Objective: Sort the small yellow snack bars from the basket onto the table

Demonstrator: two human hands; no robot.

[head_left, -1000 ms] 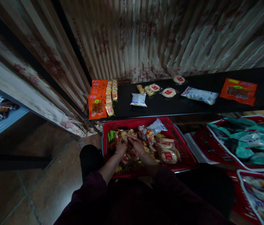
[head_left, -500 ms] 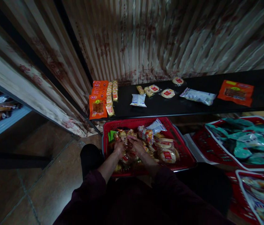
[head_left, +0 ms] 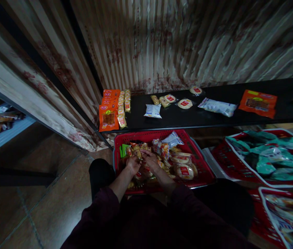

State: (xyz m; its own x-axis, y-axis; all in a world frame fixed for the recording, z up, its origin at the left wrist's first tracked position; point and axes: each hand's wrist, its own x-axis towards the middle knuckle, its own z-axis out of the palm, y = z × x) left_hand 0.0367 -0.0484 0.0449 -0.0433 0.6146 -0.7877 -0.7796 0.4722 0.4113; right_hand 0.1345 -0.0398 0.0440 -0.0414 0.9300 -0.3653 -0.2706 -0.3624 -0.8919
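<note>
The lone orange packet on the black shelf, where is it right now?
In the head view the orange packet lies flat toward the right end of the black shelf, right of the white-and-blue packet and above the basket of teal bags.

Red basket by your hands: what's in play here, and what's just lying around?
In hand:
left hand
right hand
small snack packets
red basket

Lying about:
orange packets
round cakes
white packet
teal bags

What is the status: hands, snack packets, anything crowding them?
Left hand and right hand both in red basket, gripping small snack packets. Loose packets heaped all round the hands. Shelf above the basket.
</note>
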